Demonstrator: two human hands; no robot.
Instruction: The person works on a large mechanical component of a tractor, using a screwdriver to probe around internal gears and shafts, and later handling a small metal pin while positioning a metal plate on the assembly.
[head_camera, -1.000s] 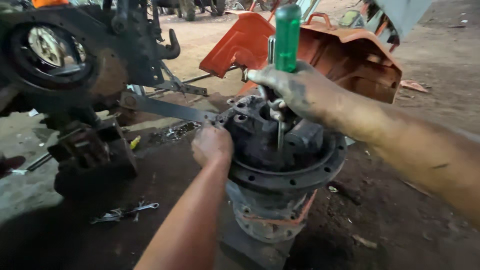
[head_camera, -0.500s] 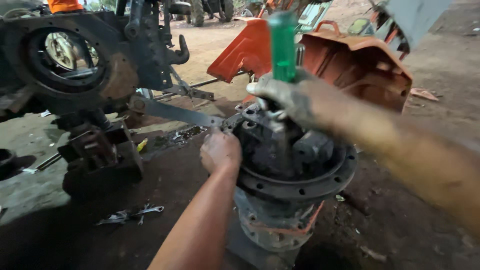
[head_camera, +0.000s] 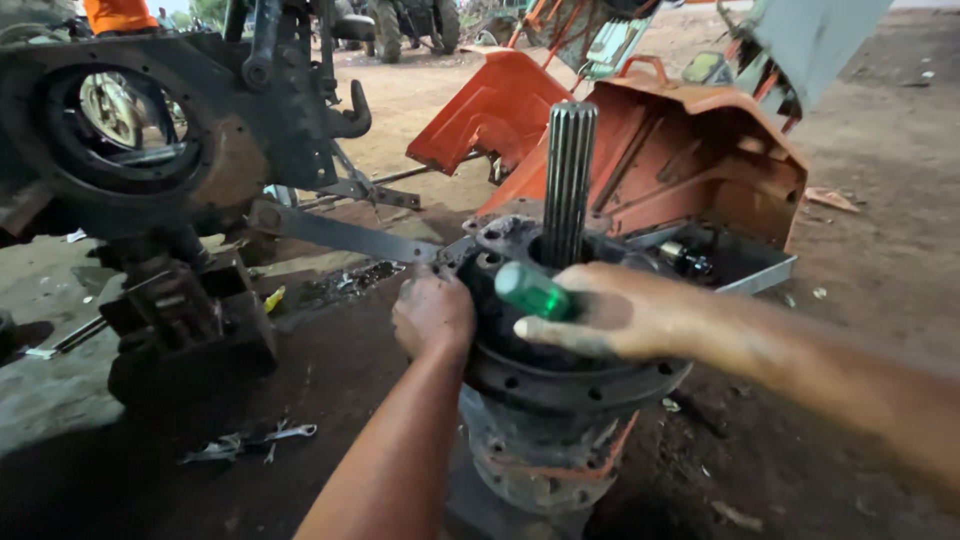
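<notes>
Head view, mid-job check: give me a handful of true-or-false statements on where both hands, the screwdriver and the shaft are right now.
1. The right hand holds a green-handled screwdriver. True.
2. The screwdriver handle points straight up, above the hand. False: it lies sideways, its butt end pointing left across the housing.
3. The left hand rests on the left edge of the dark round housing. True.
4. The splined shaft lies flat on the ground. False: it stands upright out of the middle of the housing.
5. An orange sheet-metal cover sits behind the housing. True.
6. The left hand grips a spanner. False: the loose tools lie on the ground, away from both hands.
</notes>
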